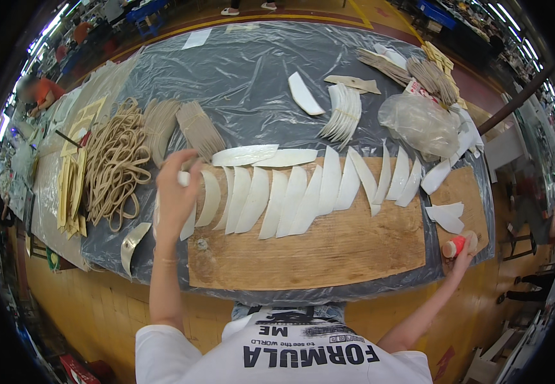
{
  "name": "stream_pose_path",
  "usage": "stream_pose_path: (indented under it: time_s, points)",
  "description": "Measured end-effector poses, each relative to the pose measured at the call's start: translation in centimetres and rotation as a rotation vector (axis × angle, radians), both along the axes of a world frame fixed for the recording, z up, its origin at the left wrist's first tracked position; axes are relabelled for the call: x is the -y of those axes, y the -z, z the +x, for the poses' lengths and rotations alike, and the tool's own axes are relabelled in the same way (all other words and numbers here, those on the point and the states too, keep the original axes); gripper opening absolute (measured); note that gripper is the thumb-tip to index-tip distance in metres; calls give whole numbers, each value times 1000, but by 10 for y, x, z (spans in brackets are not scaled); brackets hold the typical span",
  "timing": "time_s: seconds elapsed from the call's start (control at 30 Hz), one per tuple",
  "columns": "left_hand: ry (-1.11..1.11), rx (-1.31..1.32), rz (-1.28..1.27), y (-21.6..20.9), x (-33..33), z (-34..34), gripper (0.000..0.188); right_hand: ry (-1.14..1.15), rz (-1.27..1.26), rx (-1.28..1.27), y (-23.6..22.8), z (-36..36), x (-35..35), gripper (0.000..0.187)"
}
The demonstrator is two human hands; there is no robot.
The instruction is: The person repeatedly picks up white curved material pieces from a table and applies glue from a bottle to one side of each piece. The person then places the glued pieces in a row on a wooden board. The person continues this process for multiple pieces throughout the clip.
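My left hand (176,192) is over the left end of a row of curved white pieces, its fingers closed on a small white object (183,178) whose kind I cannot make out. Several white curved pieces (252,200) overlap along the upper part of a brown board (303,259). Two more white strips (245,155) lie end to end above them. Far to the right, my right hand (467,248) grips a small bottle with a red label (455,246), tilted over a smaller brown board (463,192).
Looped beige cord (114,160) and yellow strips (72,185) lie at the left. Bundles of beige pieces (197,128) and a tied white bundle (342,115) rest on the plastic-covered table (258,70). A clear bag (418,125) sits at the right. A single curved piece (134,246) is near the front left.
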State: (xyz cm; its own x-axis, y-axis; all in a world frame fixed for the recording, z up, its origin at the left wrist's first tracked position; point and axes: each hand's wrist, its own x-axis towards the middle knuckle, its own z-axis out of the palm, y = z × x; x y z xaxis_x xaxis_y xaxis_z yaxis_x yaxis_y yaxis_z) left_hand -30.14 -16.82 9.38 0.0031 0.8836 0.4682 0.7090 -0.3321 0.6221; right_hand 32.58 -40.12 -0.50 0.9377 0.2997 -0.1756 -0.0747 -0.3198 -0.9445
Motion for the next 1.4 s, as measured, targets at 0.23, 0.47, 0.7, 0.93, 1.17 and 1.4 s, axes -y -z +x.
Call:
stream_pose_path:
  time_s: [0.23, 0.47, 0.7, 0.93, 1.17, 1.4]
  points:
    - [520, -356, 89, 31, -95, 142, 32, 20, -55, 179, 6, -13, -7, 89]
    - [406, -500, 108, 86, -200, 204, 28, 46, -143, 222, 25, 4, 3, 92]
    - [439, 484, -308, -5, -175, 142, 32, 66, 57, 80, 42, 13, 10, 83]
    - [517, 757, -703, -72, -63, 38, 36, 46, 65, 84, 25, 4, 2, 78]
    - [417, 882, -770, -64, -3, -28, 34, 54, 89, 116, 10, -9, -9, 77]
    - [399, 963, -764, -53, 20, -50, 38, 19, 99, 125, 5, -18, -13, 75]
